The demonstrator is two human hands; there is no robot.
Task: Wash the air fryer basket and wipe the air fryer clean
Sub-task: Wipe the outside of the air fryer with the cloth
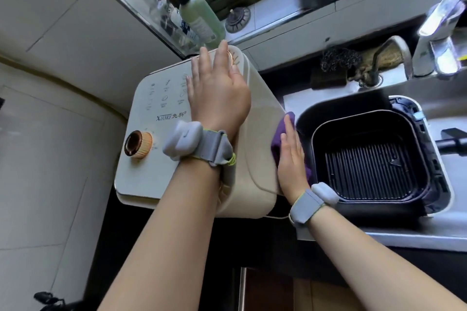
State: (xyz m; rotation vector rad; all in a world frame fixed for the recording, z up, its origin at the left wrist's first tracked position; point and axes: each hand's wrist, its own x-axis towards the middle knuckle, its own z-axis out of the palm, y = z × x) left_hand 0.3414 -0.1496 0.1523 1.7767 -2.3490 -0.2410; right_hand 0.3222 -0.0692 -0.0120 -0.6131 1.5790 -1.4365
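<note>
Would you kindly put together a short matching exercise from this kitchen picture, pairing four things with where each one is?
Things:
1. purple cloth
2. air fryer basket
3. soap bottle
4. left hand

Places:
A. in the sink
B. flat on top of the air fryer
C. on the window ledge behind the air fryer
D. pressed against the air fryer's side under the right hand

Pairs: 1-D, 2-A, 3-C, 4-B
</note>
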